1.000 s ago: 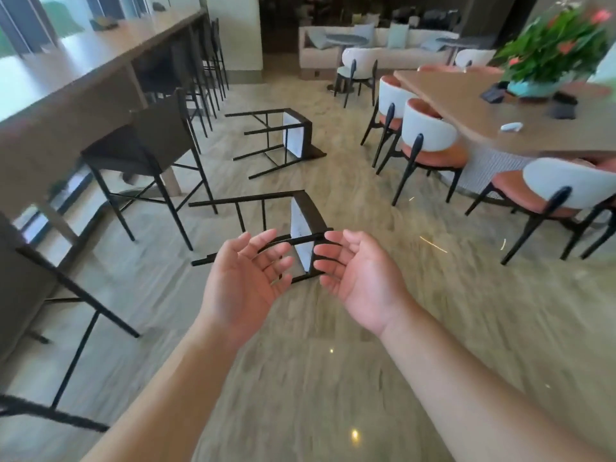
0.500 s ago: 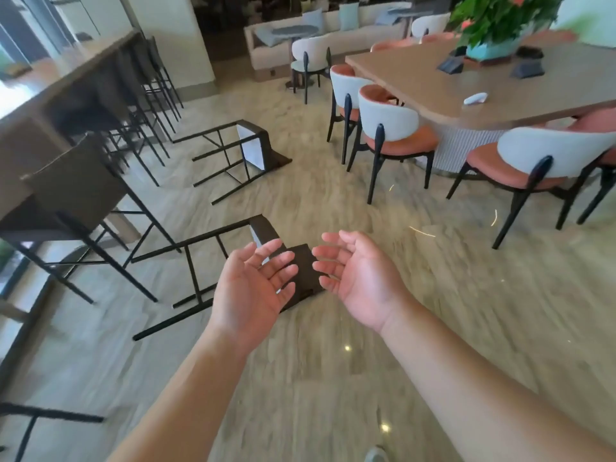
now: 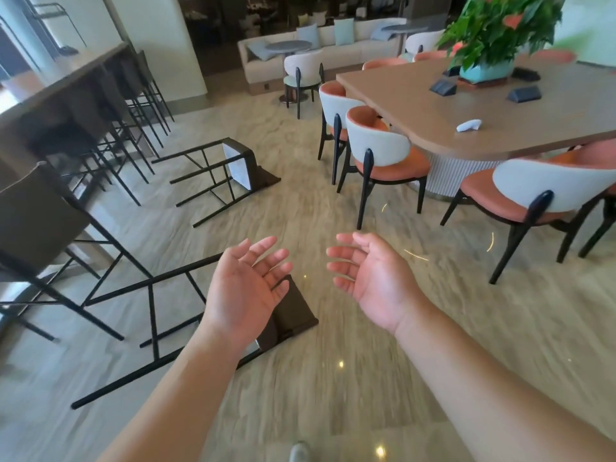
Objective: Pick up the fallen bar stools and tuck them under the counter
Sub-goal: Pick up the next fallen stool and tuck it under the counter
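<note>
Two black-framed bar stools lie on their sides on the pale stone floor. The near stool [image 3: 156, 305] stretches its legs to the left, and its dark backrest shows just below my left hand [image 3: 248, 288]. A second fallen stool [image 3: 226, 168] lies farther off, pale seat underside facing me. My left hand hovers palm up over the near stool's seat end without touching it. My right hand [image 3: 370, 275] is held palm up to the right of it, over bare floor. The wooden counter [image 3: 66, 81] runs along the left wall.
An upright stool [image 3: 43, 221] stands at the left, and several more are tucked under the counter farther back. At the right is a long table [image 3: 466, 105] with orange and white chairs [image 3: 383, 155] and a potted plant. A sofa stands at the back.
I have come closer to the near fallen stool, which now lies right under my left hand. My hands have spread a little wider apart. The view has swung to the right.
</note>
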Demonstrator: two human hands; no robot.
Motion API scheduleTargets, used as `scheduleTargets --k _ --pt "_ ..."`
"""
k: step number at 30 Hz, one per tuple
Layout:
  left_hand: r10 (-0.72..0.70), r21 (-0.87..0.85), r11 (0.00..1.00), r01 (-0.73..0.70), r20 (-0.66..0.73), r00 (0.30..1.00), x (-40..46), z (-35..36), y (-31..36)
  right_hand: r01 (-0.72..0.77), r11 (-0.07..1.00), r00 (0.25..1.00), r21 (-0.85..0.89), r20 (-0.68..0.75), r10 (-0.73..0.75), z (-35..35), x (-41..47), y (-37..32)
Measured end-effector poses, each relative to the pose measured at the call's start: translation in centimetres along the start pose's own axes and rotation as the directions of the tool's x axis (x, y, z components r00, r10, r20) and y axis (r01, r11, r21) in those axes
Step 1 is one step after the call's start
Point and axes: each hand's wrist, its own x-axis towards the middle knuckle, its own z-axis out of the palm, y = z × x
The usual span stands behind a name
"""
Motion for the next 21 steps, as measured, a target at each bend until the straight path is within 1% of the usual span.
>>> scheduleTargets --k 6,11,13,17,21 --pt "0.019 -0.035 0.999 -0.018 0.005 1.000 9.0 -1.0 0.9 -0.024 0.999 0.999 -0.040 -0.030 0.023 -1.2 8.6 -1.9" --pt "0.030 -0.082 0.996 -0.029 0.008 1.000 19.2 -2.3 2.9 -0.025 0.995 0.999 -0.092 -0.045 0.021 -1.0 18.9 -4.3" --pt "0.025 -0.070 0.997 -0.025 -0.003 1.000 23.5 -2.6 4.2 -0.034 0.991 0.999 -0.129 -0.045 0.029 -0.5 23.4 -5.5" --pt "0.047 -0.040 0.998 -0.049 -0.033 0.998 30.7 -3.1 6.8 -0.026 0.978 1.000 -0.205 -0.019 0.023 1.5 31.4 -7.9" --pt "0.091 -0.045 0.995 -0.093 -0.053 0.994 36.0 -3.7 9.9 -0.037 0.972 0.999 -0.232 0.028 0.045 3.6 38.2 -9.3"
